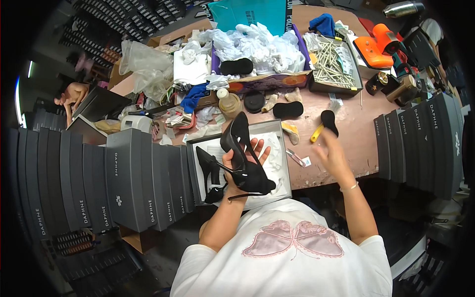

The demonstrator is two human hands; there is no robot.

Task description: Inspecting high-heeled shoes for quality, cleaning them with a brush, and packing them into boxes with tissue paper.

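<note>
My left hand [261,151] is closed round a black high-heeled shoe [240,143], raised over an open grey shoe box [282,171]. Its fingers show behind the shoe and the thumb lies along the near side. In the left part of the box rests another black heeled shoe [212,171], beside white tissue paper [269,143]. My right hand [330,152] is over the table to the right, fingers apart and slightly blurred, with nothing seen in it. Just beyond its fingertips lie a yellow handle [316,133] and a black oval pad [329,121].
Grey shoe boxes stand in rows at left [129,183] and right [418,143]. Behind the open box are a pump bottle [228,102], a purple-edged carton [262,85] of crumpled white paper and a box of thin sticks [336,64]. Another person [74,96] is at far left.
</note>
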